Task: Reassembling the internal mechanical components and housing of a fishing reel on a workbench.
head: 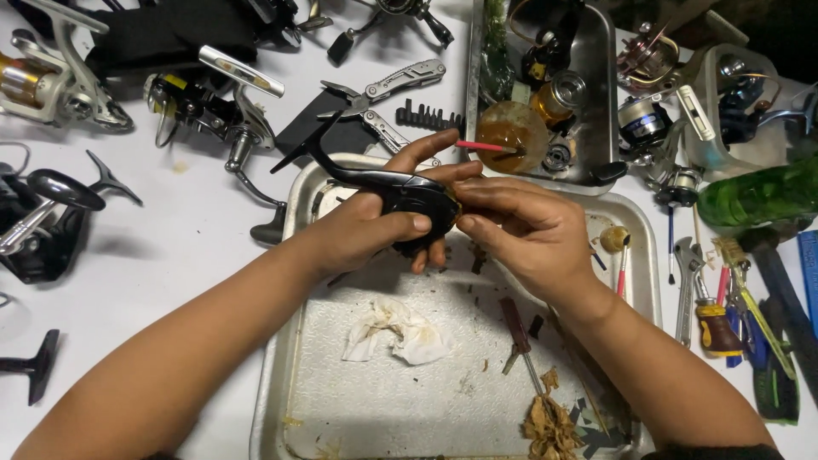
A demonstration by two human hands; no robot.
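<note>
We are holding a black fishing reel body (pixel 409 200) over the far end of the metal tray (pixel 294 281), and both hands are gripping it. Our left hand (pixel 375 226) is wrapping around the body from the 9 o'clock side, with the thumb pressing on the front and the other fingers curling behind and under it. Our right hand (pixel 520 226) is coming from the 3 o'clock side, and its fingertips (pixel 467 223) are pinching the right end of the body, so both hands are touching the reel and neither one is nearer. The long axis of the reel is running from about 10 o'clock, where its thin foot is sticking out past the left hand, toward 4 o'clock, where the right fingers are meeting it. On the tray, at 6 o'clock from the reel, a crumpled white tissue (pixel 396 330) is lying, and a small screwdriver (pixel 521 341) is resting at about 5 o'clock, well apart from the hands. Other reels, pliers and tools are lying around the tray on the white table (pixel 183 247)
</note>
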